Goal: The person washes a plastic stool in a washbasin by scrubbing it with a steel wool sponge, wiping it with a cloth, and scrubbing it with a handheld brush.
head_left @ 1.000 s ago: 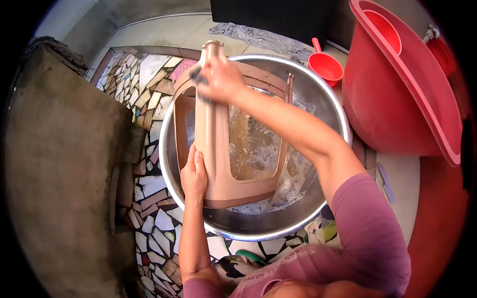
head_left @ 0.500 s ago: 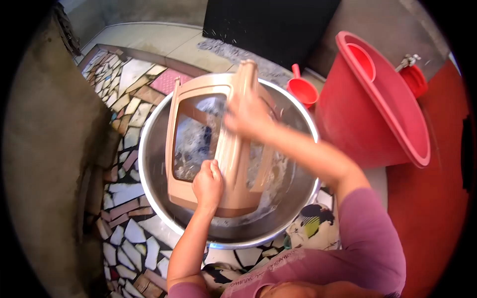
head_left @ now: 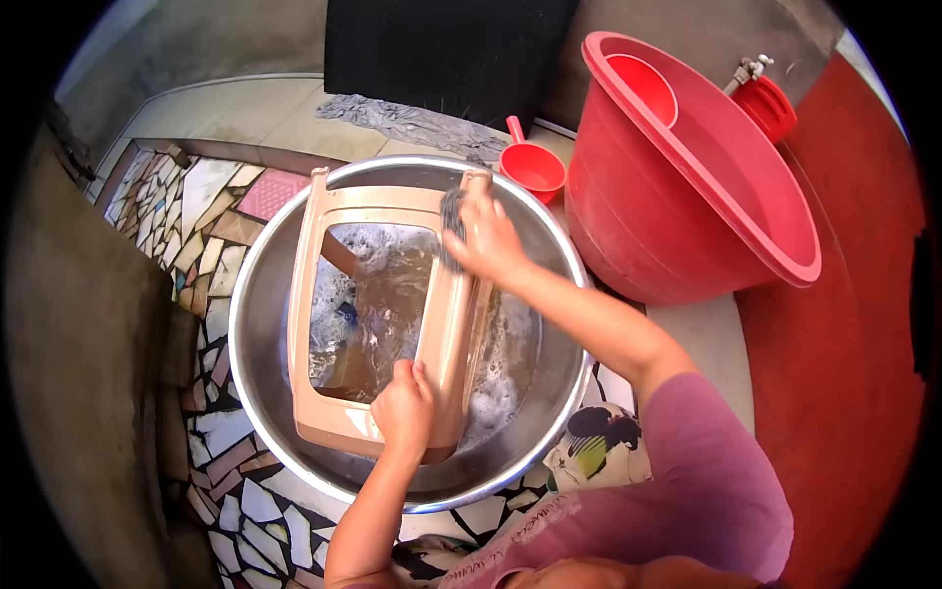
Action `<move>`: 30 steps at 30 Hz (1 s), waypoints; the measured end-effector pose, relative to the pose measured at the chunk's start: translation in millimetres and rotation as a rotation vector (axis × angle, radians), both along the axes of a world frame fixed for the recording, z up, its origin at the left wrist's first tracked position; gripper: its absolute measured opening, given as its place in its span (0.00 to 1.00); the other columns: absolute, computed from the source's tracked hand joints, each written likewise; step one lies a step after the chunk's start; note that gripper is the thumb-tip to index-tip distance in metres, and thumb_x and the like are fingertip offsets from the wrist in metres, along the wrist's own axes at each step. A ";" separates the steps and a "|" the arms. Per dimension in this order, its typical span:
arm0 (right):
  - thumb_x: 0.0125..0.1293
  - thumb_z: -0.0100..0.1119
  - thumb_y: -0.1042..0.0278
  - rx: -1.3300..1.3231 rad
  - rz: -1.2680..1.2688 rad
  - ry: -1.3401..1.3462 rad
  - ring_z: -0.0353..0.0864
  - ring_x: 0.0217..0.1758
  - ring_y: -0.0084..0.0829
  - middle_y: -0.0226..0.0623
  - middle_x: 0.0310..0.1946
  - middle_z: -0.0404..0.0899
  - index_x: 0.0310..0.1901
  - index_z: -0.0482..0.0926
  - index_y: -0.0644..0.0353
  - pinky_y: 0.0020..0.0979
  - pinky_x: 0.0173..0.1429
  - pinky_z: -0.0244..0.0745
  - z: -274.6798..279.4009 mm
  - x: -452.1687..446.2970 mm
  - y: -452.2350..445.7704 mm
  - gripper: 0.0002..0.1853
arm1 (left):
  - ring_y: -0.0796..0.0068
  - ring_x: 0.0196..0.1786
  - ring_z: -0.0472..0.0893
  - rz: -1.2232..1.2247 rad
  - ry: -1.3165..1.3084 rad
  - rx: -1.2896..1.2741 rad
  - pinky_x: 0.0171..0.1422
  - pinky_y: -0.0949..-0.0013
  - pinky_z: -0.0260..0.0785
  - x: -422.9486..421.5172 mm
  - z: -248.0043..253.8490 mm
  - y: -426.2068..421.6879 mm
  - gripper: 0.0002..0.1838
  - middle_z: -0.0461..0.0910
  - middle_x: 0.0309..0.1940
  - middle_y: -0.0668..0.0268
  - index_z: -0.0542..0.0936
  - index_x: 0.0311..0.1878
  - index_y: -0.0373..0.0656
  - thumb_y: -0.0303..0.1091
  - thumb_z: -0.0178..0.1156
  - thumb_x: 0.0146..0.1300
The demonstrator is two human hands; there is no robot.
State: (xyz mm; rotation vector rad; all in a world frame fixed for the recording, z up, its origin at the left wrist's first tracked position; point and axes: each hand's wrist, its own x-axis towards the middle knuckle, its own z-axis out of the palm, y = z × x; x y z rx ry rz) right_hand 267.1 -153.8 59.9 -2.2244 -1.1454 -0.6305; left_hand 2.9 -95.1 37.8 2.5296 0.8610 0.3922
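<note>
A beige plastic frame (head_left: 451, 334) with a large rectangular opening stands tilted inside a wide metal basin (head_left: 257, 432). My left hand (head_left: 403, 407) is closed on the frame's near edge. Against the far right part of the frame, my right hand (head_left: 488, 239) presses a dark grey scrubbing pad (head_left: 452, 218), its fingers over it. Cloudy water (head_left: 388, 299) with white suds shows through the opening and to the right of the frame. Something dark blue (head_left: 346, 313) lies in the water, too unclear to name.
Right of the basin stands a big red tub (head_left: 628, 216) holding a red bowl-like vessel (head_left: 643, 88). A red dipper (head_left: 533, 169) sits beyond the basin rim. A grey cloth (head_left: 412, 126) lies by a black panel (head_left: 442, 59). A tap (head_left: 751, 71) is at the back right.
My right hand was blurred over the frame's upper right side; now it is sharper, with the scrubbing pad visible. The frame leans differently, its opening showing wider. The view has shifted right.
</note>
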 end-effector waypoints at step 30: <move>0.56 0.69 0.64 -0.137 0.565 -0.044 0.76 0.47 0.40 0.30 0.45 0.82 0.40 0.82 0.51 0.40 0.55 0.72 24.7 9.2 -76.0 0.10 | 0.50 0.22 0.81 -0.014 -0.149 0.063 0.27 0.50 0.73 99.5 0.0 -31.4 0.23 0.81 0.22 0.57 0.77 0.28 0.44 0.52 0.51 0.72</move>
